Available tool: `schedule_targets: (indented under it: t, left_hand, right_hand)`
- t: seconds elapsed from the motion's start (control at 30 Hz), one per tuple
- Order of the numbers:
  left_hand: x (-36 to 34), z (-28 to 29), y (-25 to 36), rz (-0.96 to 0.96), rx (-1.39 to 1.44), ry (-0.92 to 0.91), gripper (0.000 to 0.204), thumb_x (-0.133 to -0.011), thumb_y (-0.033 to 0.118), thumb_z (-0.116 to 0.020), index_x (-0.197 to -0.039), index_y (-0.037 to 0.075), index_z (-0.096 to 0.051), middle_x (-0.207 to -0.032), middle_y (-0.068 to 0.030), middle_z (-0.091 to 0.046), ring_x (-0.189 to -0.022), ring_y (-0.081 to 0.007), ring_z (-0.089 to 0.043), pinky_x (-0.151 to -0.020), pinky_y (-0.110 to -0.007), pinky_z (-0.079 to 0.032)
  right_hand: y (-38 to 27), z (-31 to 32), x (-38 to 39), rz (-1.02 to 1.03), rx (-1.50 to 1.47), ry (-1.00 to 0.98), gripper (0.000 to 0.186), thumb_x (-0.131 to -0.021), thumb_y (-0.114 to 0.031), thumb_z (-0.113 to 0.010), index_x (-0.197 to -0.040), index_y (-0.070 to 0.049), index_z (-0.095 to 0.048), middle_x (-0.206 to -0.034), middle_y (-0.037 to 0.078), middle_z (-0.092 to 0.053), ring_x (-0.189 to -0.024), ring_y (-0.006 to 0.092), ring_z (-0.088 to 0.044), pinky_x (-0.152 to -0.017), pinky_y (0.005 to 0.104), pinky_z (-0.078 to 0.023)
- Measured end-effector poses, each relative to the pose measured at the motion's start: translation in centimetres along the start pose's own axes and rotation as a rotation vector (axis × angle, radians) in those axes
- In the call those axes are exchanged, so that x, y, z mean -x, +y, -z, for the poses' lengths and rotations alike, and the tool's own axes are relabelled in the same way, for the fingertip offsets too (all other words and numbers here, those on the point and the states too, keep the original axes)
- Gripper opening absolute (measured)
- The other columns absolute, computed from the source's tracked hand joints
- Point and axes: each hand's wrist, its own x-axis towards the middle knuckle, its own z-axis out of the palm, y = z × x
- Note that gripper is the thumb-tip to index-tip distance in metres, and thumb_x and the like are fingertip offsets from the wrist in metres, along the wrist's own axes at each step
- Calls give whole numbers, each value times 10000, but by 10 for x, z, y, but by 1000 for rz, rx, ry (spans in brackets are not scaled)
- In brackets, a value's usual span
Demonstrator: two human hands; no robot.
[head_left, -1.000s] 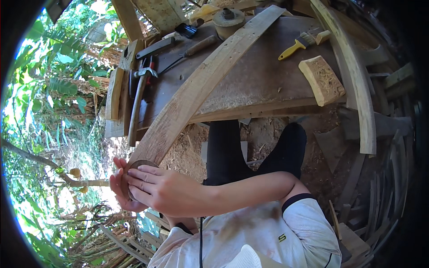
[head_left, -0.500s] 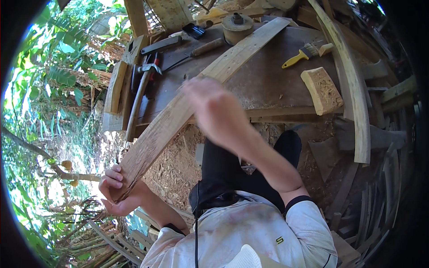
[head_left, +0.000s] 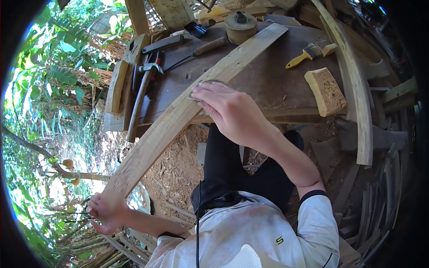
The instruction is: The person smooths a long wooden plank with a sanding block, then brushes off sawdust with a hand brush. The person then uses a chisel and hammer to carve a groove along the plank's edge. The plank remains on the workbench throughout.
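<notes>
A long, pale wooden plank (head_left: 158,120) lies slantwise, its far part on the brown workbench and its near end reaching past the edge toward my lower left. My left hand (head_left: 107,211) is closed around that near end, the back of the hand covering the tip. Midway along the plank, my right hand (head_left: 225,102) presses a thin, dark-edged pad, apparently sandpaper (head_left: 214,82), flat against the upper face. Most of the pad is hidden under my fingers.
On the brown workbench (head_left: 263,89) are a claw hammer (head_left: 142,89), a long wood-handled tool (head_left: 208,47), a round lidded container (head_left: 240,29), a yellow-handled brush (head_left: 300,58) and a wooden block (head_left: 325,91). A long curved strip (head_left: 357,98) leans at the right.
My left hand has shifted down and left, now covering the plank's end from above. My right hand has moved slightly right, and the pad under it shows more clearly.
</notes>
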Motion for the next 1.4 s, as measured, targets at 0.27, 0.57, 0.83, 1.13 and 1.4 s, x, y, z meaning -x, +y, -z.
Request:
schedule_targets:
  t: [0.27, 0.57, 0.83, 1.13, 1.4]
  left_hand:
    - [-8, 14, 9, -10, -4, 77, 302, -822, 374, -581, -790, 87, -492, -666, -35, -393, -679, -203, -406, -701, -360, -369]
    - [-35, 41, 30, -42, 12, 99, 295, -778, 359, -595, -819, 79, -511, -678, -40, -381, -665, -203, -394, -682, -363, -361]
    - [-66, 93, 43, 35, 49, 92, 322, -687, 337, -619, -818, 69, -499, -685, -52, -387, -670, -217, -405, -694, -377, -363]
    - [-79, 136, 56, -3, 95, 105, 318, -650, 275, -611, -866, 73, -494, -669, -37, -404, -623, -198, -396, -662, -367, -348]
    - [-103, 177, 70, 56, 64, 9, 202, -641, 325, -613, -700, 177, -489, -665, -9, -457, -643, -197, -456, -703, -363, -391]
  right_hand:
    - [39, 8, -7, -68, 146, -143, 267, -1031, -74, -645, -1267, -1, -745, -1175, 203, -785, -1036, 325, -781, -944, 421, -622]
    - [88, 45, -23, -409, 197, -223, 315, -1101, -251, -577, -1235, -18, -740, -992, 214, -781, -908, 362, -773, -807, 502, -587]
    - [140, 71, 1, -481, 254, -33, 334, -1105, -267, -579, -1228, -5, -746, -1070, 255, -763, -1023, 409, -738, -888, 491, -575]
    - [149, 85, 10, -449, 210, -111, 359, -1123, -286, -557, -1244, 9, -720, -1072, 244, -766, -1025, 425, -736, -897, 466, -564]
    - [140, 88, 11, -517, 331, -211, 373, -1121, -281, -548, -1271, 17, -717, -1197, 245, -746, -1123, 405, -719, -982, 479, -558]
